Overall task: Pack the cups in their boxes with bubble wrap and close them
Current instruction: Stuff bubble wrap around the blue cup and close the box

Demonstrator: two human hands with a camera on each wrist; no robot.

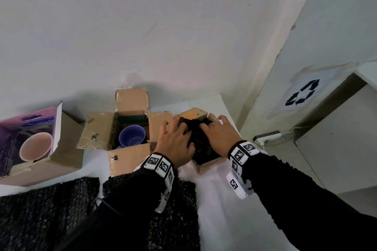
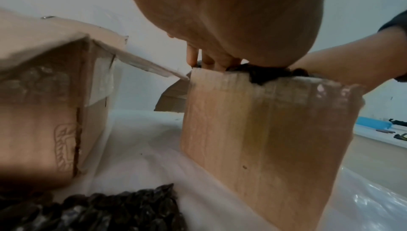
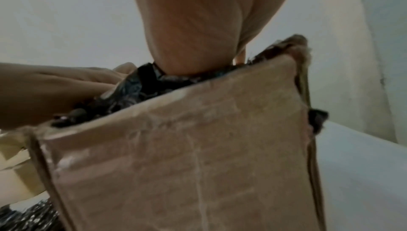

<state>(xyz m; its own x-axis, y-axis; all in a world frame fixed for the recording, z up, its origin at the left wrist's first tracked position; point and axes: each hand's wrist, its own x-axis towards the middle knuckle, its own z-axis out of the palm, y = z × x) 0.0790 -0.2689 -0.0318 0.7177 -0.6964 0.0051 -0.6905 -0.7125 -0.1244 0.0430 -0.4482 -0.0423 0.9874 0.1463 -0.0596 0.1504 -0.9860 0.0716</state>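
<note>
A small cardboard box [image 1: 210, 162] stands on the white table at the right, stuffed with black bubble wrap [image 1: 201, 142]. My left hand [image 1: 175, 138] and right hand [image 1: 216, 134] both lie on top of that wrap, fingers spread and pressing into the box mouth. What is under the wrap is hidden. In the left wrist view my left fingers [image 2: 202, 60] dip behind the box wall [image 2: 264, 130]. In the right wrist view the wrap [image 3: 136, 92] bulges over the rim. A blue cup [image 1: 132, 135] sits in the open middle box [image 1: 130, 157]. A pink cup [image 1: 35, 146] lies in the left box [image 1: 67, 142].
Loose sheets of black bubble wrap [image 1: 40, 210] lie along the table's near edge, under my left forearm. The middle box's flaps stand open, one nearly touching the small box. A wall is close behind. A bin with a recycling sign [image 1: 302, 96] and a power strip [image 1: 267, 136] are to the right.
</note>
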